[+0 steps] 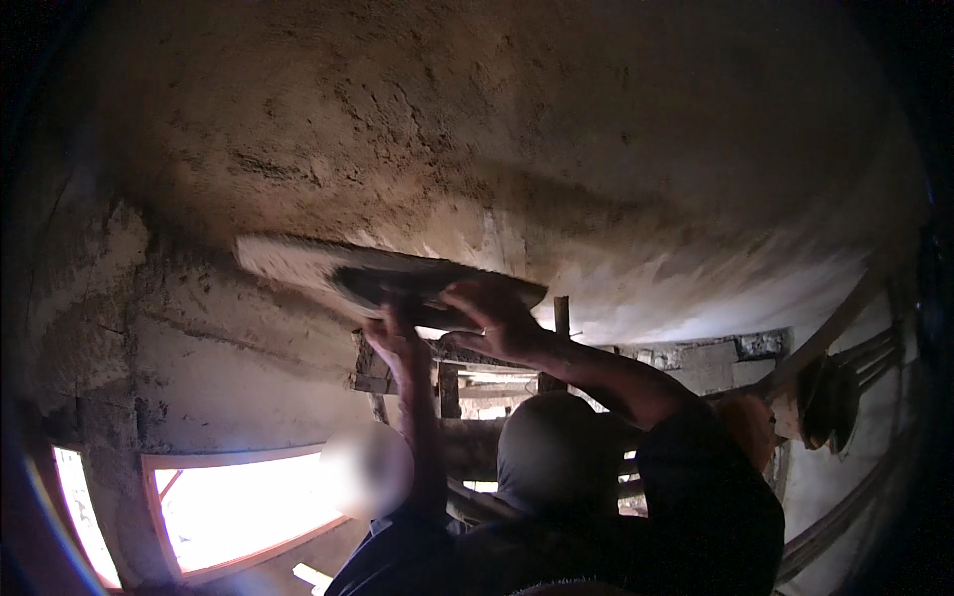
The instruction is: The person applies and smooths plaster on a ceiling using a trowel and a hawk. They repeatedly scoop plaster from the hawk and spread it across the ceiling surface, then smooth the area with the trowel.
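Neither of my own hands is in view. A person in a dark shirt stands right in front of me with both arms raised to the ceiling. That person's two hands press a long flat board with a dark pad against the rough, wet-looking plaster. The person's dark-capped head is between the arms.
A second, blurred head shows at lower left. Bright window openings are set in the rough wall. Wooden beams cross behind the hands. A dark round object hangs by cables at right.
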Motion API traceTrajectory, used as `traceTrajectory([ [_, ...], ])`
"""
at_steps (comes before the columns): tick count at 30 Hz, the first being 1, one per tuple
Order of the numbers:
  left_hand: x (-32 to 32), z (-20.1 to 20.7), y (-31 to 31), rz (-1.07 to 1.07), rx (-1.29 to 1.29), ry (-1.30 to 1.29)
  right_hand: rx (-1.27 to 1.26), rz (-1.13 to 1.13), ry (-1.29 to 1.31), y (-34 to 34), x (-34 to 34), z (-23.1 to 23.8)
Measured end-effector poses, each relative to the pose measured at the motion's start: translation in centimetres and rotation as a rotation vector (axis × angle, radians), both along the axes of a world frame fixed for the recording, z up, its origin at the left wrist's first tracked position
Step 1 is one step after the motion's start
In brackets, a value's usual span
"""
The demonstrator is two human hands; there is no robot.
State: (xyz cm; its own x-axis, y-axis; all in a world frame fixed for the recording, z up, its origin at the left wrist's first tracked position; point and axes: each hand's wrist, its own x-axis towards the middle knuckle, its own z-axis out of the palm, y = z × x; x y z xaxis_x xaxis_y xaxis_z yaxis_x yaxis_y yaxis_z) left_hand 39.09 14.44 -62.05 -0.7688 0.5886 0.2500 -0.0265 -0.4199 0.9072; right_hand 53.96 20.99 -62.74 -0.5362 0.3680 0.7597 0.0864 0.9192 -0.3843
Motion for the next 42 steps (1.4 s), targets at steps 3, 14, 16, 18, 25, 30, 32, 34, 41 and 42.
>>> traceTrajectory([
  [3, -4.1, 1.5, 0.0, 0.117, -0.009, 0.075, -0.164, -0.098, -0.176, 0.4, 3.2, -3.3],
  [14, -12.6, 9.7, -1.0, 0.392, 0.134, 0.166, -0.63, 0.307, -0.921, 0.1, 1.5, -12.6],
  [16, -15.5, 9.7, -2.0, 0.448, 0.021, 0.116, -0.659, 0.326, -0.837, 0.3, 1.8, -11.3],
  [18, -15.8, 10.6, -1.9, 0.408, 0.139, 0.112, -0.788, 0.349, -0.981, 0.7, 1.6, -10.0],
  [25, -13.0, 15.8, -2.6, 0.421, 0.049, 0.444, -0.752, 0.389, -0.861, 0.3, 1.3, -11.9],
  [30, -17.4, 16.8, -1.9, 0.387, -0.013, 0.447, -0.806, 0.456, -0.847, 0.6, 1.5, -12.0],
  [32, -21.1, 16.7, -2.5, 0.457, -0.052, 0.464, -0.769, 0.456, -0.961, 0.2, 1.5, -12.2],
  [34, -22.3, 16.5, -1.1, 0.56, -0.028, 0.463, -0.811, 0.476, -1.059, 0.9, 1.2, -11.8],
  [41, -25.6, 11.5, -0.7, 0.47, 0.11, 0.298, -0.718, 0.527, -0.923, 1.5, 1.4, -12.9],
  [42, -26.3, 11.0, -1.3, 0.498, 0.122, 0.29, -0.708, 0.569, -0.939, 1.5, 1.3, -12.9],
])
